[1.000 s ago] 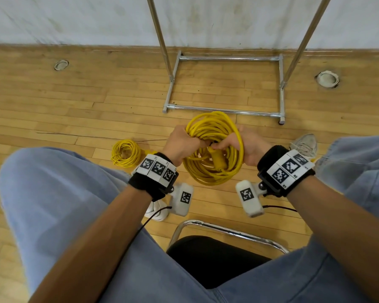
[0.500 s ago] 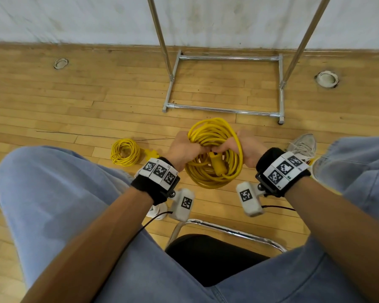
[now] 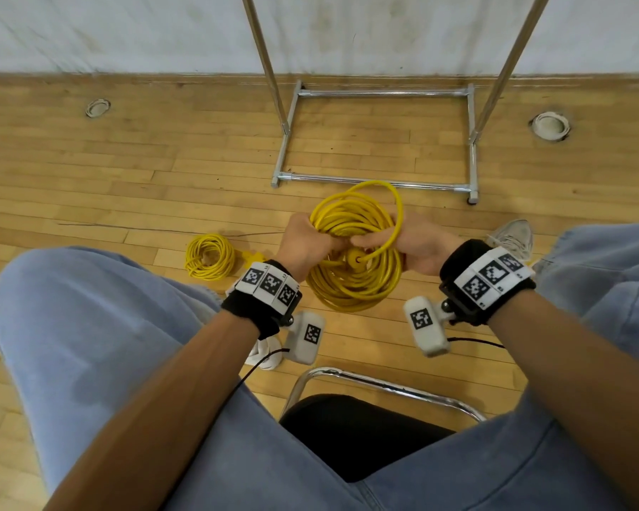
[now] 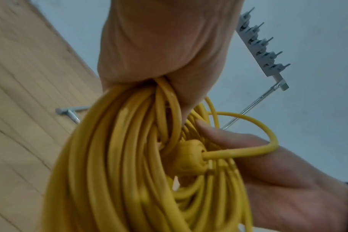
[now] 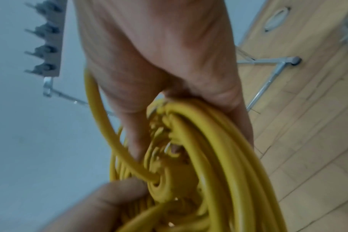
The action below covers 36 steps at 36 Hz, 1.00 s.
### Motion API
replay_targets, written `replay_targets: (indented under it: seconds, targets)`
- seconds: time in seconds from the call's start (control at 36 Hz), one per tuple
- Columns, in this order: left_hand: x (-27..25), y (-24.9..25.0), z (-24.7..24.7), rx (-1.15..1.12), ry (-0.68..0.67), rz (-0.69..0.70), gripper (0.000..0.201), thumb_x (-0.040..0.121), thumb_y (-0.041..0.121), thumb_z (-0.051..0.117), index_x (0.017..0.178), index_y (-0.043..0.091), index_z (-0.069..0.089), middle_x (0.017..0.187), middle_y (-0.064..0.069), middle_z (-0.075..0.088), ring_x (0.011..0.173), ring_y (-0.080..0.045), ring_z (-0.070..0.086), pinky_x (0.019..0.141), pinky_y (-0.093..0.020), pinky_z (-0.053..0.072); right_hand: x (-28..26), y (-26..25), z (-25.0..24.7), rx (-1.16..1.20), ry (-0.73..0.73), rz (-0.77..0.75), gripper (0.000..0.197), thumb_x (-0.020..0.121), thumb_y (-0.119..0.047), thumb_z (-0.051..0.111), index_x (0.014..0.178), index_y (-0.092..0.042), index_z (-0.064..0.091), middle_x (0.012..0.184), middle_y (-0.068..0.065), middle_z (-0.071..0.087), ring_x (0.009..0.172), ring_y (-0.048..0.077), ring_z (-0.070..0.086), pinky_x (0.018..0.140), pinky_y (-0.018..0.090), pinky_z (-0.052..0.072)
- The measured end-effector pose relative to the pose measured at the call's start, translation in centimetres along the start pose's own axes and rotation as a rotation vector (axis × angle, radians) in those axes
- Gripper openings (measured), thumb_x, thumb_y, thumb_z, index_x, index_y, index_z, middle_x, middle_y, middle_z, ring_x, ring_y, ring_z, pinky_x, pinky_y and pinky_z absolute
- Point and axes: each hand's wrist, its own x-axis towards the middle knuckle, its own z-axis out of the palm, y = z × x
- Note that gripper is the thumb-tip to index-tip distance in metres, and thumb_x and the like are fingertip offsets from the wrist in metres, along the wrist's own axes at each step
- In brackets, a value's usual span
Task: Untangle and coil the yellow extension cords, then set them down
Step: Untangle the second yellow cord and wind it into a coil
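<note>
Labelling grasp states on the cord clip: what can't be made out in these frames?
- Left hand fingertips: head view, curled behind the large coil.
- Plug face and prongs: left wrist view, turned away into the loops; right wrist view too blurred.
- Cord's other end: buried in the coil, all views.
- Small coil on the floor: head view, too small to count loops; the left wrist partly hides its plug.
- Right hand fingertips: head view, hidden behind the cord.

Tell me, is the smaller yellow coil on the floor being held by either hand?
No, the smaller coil lies alone on the floor.
</note>
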Motion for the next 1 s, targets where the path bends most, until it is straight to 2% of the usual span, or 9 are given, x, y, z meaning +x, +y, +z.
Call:
replay_targets:
  seconds: [0.17, 0.31, 0.39, 0.47, 0.56, 0.72, 0.81, 0.89, 1.0]
  targets:
    - [0.3, 0.3, -0.5, 0.054, -0.036, 0.055, 0.026, 0.076, 0.019, 0.09, 0.097, 0.012, 0.077, 0.088, -0.003, 0.078, 0.085, -0.018, 0.074, 0.076, -0.034, 0.06, 0.0, 0.1, 0.9, -0.072, 0.149, -0.103, 0.037, 0.08, -0.01, 0.083, 0.114, 0.001, 0.073, 0.108, 0.028, 0.073, 0.1, 0.047, 0.071, 0.093, 0.06, 0.058]
    - [0.4, 0.1, -0.3, 0.109, -0.073, 0.029, 0.025, 0.078, 0.024, 0.089, 0.097, 0.013, 0.077, 0.088, -0.005, 0.078, 0.085, -0.02, 0.074, 0.082, -0.041, 0.063, -0.1, 0.0, 1.0, -0.225, 0.257, -0.171, 0.018, 0.087, 0.001, 0.076, 0.104, 0.006, 0.073, 0.099, 0.027, 0.074, 0.077, 0.025, 0.067, 0.066, 0.032, 0.061]
    - [0.4, 0.1, -0.3, 0.13, -0.043, 0.039, 0.025, 0.077, 0.027, 0.09, 0.096, 0.016, 0.077, 0.089, -0.005, 0.077, 0.087, -0.021, 0.073, 0.084, -0.043, 0.062, -0.5, -0.1, 1.1, -0.287, 0.23, -0.234, 0.015, 0.086, -0.001, 0.077, 0.101, 0.0, 0.074, 0.094, 0.019, 0.076, 0.079, 0.031, 0.071, 0.079, 0.049, 0.062]
    - [0.5, 0.3, -0.6, 0.203, 0.019, 0.092, 0.021, 0.079, 0.029, 0.086, 0.096, 0.019, 0.077, 0.091, -0.002, 0.076, 0.091, -0.02, 0.071, 0.085, -0.04, 0.059, -0.5, -0.6, 0.2, -0.226, 0.104, -0.16, 0.029, 0.085, -0.005, 0.081, 0.112, -0.01, 0.074, 0.102, 0.014, 0.077, 0.096, 0.034, 0.074, 0.078, 0.047, 0.064]
    - [0.4, 0.4, -0.9, 0.163, 0.027, 0.099, 0.014, 0.081, 0.022, 0.083, 0.093, 0.019, 0.077, 0.09, -0.002, 0.077, 0.09, -0.02, 0.072, 0.086, -0.047, 0.06, -0.1, -0.9, -0.6, -0.126, -0.068, -0.068, 0.056, 0.075, -0.014, 0.089, 0.127, -0.015, 0.067, 0.114, 0.014, 0.076, 0.104, 0.034, 0.074, 0.084, 0.05, 0.061]
    - [0.1, 0.7, -1.4, 0.108, -0.001, 0.063, 0.023, 0.07, 0.035, 0.086, 0.089, 0.023, 0.079, 0.086, 0.002, 0.078, 0.087, -0.02, 0.074, 0.085, -0.05, 0.061, 0.0, -0.8, 0.3, -0.26, 0.088, -0.204, 0.091, 0.052, -0.034, 0.101, 0.133, -0.022, 0.061, 0.116, -0.005, 0.075, 0.107, 0.012, 0.071, 0.094, 0.033, 0.058]
    - [0.0, 0.9, -1.7, 0.091, 0.017, 0.045, 0.027, 0.065, 0.034, 0.086, 0.086, 0.021, 0.079, 0.085, -0.001, 0.078, 0.085, -0.023, 0.075, 0.082, -0.051, 0.062, -0.1, -0.9, 1.0, -0.382, 0.239, -0.297, 0.071, 0.068, -0.031, 0.096, 0.13, -0.021, 0.064, 0.114, -0.007, 0.072, 0.103, 0.009, 0.069, 0.089, 0.029, 0.056]
    - [-0.3, 1.4, -1.9, 0.057, 0.037, 0.053, 0.02, 0.072, 0.025, 0.087, 0.088, 0.017, 0.079, 0.087, -0.005, 0.078, 0.087, -0.026, 0.074, 0.084, -0.052, 0.061, -0.2, -1.3, 1.4, -0.474, 0.315, -0.397, 0.04, 0.081, -0.023, 0.086, 0.117, -0.026, 0.067, 0.103, -0.009, 0.071, 0.095, 0.013, 0.069, 0.088, 0.029, 0.054]
    - [-0.8, 2.0, -1.8, 0.038, 0.041, 0.08, 0.015, 0.079, 0.02, 0.086, 0.092, 0.016, 0.078, 0.089, -0.006, 0.078, 0.088, -0.025, 0.074, 0.085, -0.051, 0.061, -0.1, -1.3, 1.6, -0.549, 0.451, -0.472, 0.037, 0.086, -0.023, 0.081, 0.12, -0.022, 0.068, 0.106, -0.009, 0.067, 0.093, 0.006, 0.058, 0.073, 0.004, 0.04]
